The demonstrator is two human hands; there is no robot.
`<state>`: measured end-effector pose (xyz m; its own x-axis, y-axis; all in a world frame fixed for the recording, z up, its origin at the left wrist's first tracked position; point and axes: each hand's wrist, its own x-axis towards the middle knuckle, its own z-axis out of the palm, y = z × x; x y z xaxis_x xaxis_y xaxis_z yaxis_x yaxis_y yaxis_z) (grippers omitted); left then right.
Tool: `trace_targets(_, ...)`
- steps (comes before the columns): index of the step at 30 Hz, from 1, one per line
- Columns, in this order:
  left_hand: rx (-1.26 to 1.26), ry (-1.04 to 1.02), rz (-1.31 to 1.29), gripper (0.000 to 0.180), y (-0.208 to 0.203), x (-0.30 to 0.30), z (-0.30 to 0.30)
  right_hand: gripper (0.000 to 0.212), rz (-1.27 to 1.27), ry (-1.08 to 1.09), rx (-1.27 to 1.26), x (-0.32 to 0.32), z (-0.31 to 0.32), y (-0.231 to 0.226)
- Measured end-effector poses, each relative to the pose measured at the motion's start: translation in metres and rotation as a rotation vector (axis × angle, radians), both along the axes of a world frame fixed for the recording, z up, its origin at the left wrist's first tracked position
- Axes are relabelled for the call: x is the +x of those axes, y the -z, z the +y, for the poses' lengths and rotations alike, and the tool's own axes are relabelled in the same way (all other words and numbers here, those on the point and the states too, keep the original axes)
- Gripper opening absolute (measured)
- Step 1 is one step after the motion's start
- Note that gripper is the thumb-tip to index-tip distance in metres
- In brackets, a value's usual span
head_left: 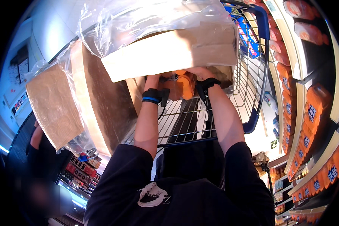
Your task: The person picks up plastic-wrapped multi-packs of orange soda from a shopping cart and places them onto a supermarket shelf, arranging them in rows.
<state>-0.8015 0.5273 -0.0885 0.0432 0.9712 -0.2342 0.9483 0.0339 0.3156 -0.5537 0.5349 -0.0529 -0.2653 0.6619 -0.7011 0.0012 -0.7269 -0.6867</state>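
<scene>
Both my arms reach forward over a wire shopping cart (182, 113) into the shade beneath the flap of an open cardboard box (158, 56), which has clear plastic film over it. Between my wrists sits a cluster of orange, round-ended goods (184, 86) in glossy wrap; their exact kind is unclear. My left hand (152, 80) is at the left side of these goods, with its fingers hidden under the flap. My right hand (200, 72) lies at their right side, its back partly showing and its fingertips out of sight. Each wrist wears a dark band.
More film-wrapped cardboard boxes (58, 105) lean at the left. Shelves at the right carry rows of orange packages (314, 109) and pink-red ones (303, 32). A blue package (246, 34) lies at the cart's far right. Another person's arm (36, 136) shows at the far left.
</scene>
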Motion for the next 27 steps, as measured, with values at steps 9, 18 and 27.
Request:
trace_targets(9,-0.081,-0.029,0.012,0.044,-0.021,-0.034,-0.026,0.070,0.170,0.152,-0.218,0.012,-0.018,0.033)
trace_targets(18,-0.092,-0.012,0.024,0.044,-0.024,-0.031,-0.047,0.070,-0.028,0.213,-0.126,0.025,-0.037,0.048)
trace_targets(27,-0.096,0.020,0.044,0.044,-0.035,-0.001,-0.075,0.070,-0.355,0.168,-0.056,0.007,-0.082,0.040)
